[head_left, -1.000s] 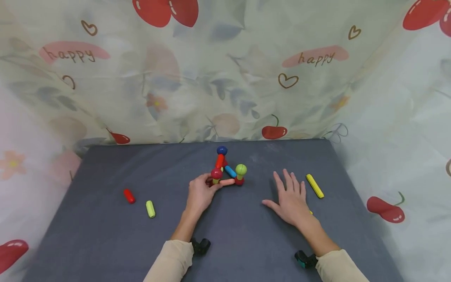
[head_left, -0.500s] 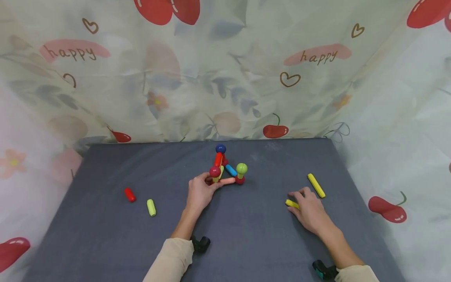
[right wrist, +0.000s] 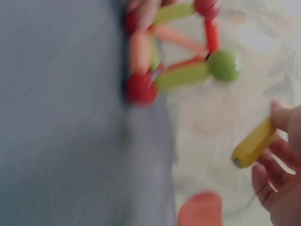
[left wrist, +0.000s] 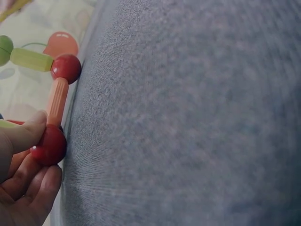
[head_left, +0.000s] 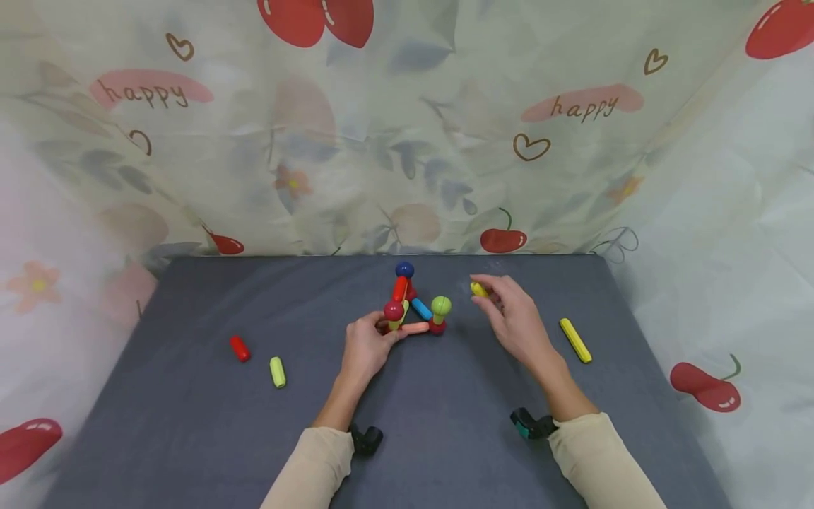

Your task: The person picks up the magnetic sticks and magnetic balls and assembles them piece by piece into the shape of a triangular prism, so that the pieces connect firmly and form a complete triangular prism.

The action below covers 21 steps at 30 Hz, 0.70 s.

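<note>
Head view | left hand (head_left: 365,348) pinches red ball (head_left: 392,310) | right hand (head_left: 514,319) pinches yellow stick (head_left: 478,289)

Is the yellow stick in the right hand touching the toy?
No, the right hand holds the yellow stick apart from the toy.

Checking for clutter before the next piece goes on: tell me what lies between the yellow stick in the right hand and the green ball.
Nothing: the head view shows only bare grey mat between the yellow stick and the green ball.

"happy" twice on the curtain (head_left: 407,141).
</note>
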Tool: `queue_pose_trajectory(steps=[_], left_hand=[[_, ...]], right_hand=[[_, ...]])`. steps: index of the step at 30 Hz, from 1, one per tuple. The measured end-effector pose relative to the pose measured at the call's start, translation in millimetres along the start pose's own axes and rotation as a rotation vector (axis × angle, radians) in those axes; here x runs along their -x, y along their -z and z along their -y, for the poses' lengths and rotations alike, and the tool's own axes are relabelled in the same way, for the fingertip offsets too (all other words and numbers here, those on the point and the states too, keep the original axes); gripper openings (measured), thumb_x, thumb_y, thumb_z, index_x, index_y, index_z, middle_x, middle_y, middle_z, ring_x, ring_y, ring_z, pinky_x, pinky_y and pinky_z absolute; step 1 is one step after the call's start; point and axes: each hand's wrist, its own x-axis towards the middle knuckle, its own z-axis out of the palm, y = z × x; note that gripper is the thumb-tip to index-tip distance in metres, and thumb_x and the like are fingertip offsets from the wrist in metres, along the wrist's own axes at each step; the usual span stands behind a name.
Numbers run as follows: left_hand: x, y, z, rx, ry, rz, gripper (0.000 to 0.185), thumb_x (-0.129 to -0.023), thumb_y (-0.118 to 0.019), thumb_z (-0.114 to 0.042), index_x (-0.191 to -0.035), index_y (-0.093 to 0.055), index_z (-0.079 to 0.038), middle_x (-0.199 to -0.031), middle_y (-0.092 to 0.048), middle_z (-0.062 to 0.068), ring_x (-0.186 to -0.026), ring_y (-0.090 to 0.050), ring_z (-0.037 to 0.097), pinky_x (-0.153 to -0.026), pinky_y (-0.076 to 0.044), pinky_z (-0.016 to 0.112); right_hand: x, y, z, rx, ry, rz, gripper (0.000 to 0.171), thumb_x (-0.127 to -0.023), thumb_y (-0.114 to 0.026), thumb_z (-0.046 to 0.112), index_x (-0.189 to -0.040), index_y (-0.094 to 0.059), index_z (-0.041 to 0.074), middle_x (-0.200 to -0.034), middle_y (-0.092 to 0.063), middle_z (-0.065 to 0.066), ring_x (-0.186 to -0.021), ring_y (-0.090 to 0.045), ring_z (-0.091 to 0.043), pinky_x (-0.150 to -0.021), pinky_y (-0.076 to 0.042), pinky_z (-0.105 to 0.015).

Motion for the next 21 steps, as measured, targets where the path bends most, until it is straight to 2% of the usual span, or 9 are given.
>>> queue_pose_trajectory(steps=[5, 7, 10, 13, 21], left_hand=[[0.9, 2.4, -1.6, 0.001, 0.003, 0.001, 0.04, -0.082, -0.086, -0.036, -0.112, -0.075, -0.011, -0.101, -0.078, 0.009, -0.086, -0.069, 0.023, -0.08, -0.06, 0.04], [1.1, 2.5, -2.4, 0.003, -0.002, 0.001, 0.04, -0.083, -0.086, -0.034, -0.113, -0.075, -0.01, -0.102, -0.078, 0.01, -0.087, -0.071, 0.023, -0.08, -0.061, 0.041], [0.9, 1.9, -2.3, 0.004, -0.005, 0.001, 0.038, -0.083, -0.085, -0.034, -0.111, -0.075, -0.01, -0.101, -0.078, 0.009, -0.086, -0.071, 0.023, -0.079, -0.061, 0.04], [0.7, 2.2, -1.9, 0.005, -0.005, 0.004, 0.034, -0.084, -0.084, -0.035, -0.107, -0.076, -0.011, -0.098, -0.078, 0.008, -0.082, -0.07, 0.022, -0.076, -0.06, 0.039], [-1.1, 2.4, 0.5, 0.015, -0.021, 0.002, 0.038, -0.084, -0.085, -0.036, -0.111, -0.076, -0.011, -0.099, -0.078, 0.008, -0.085, -0.072, 0.022, -0.078, -0.061, 0.039]], right_hand=[[-34, -20, 32, -0.201, 0.035, -0.116, 0.039, -0.096, -0.071, 0.018, -0.132, -0.063, 0.007, -0.108, -0.064, -0.009, -0.093, -0.064, -0.018, -0.076, -0.053, -0.021], [-41, -29, 41, -0.238, 0.076, -0.122, 0.035, -0.096, -0.072, 0.017, -0.129, -0.065, 0.007, -0.109, -0.065, -0.009, -0.093, -0.066, -0.019, -0.078, -0.056, -0.024], [-46, -43, 49, -0.269, 0.118, -0.08, 0.034, -0.095, -0.073, 0.017, -0.127, -0.066, 0.007, -0.11, -0.066, -0.009, -0.096, -0.067, -0.02, -0.083, -0.06, -0.036], [-48, -54, 52, -0.245, 0.122, -0.013, 0.034, -0.094, -0.074, 0.019, -0.125, -0.068, 0.008, -0.109, -0.067, -0.007, -0.098, -0.067, -0.02, -0.086, -0.059, -0.044], [-42, -69, 46, -0.05, 0.086, 0.136, 0.031, -0.088, -0.082, 0.024, -0.114, -0.072, 0.012, -0.106, -0.074, -0.005, -0.099, -0.067, -0.024, -0.088, -0.055, -0.042]])
